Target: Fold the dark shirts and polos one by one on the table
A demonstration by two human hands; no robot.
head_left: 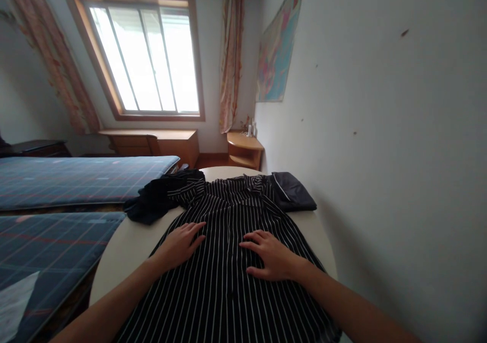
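Observation:
A black dress with thin white stripes (224, 262) lies spread over a round pale table (114, 251), its top toward the window and its skirt running toward me. On the left half of the dress rests my left hand (182, 242), fingers stretched out and a little apart. My right hand (268, 255) lies on the right half with its fingers spread. Neither hand grips the fabric. Beside the left sleeve is a crumpled black cloth (150, 201). A folded dark garment with a light piping line (294, 193) sits by the right shoulder of the dress.
Two mattresses with blue plaid covers (76, 180) are left of the table, one bearing a white sheet of paper (17, 302). A white wall (380, 180) runs close along the right. Beyond stand a wooden desk (175, 136) and a corner shelf (243, 141).

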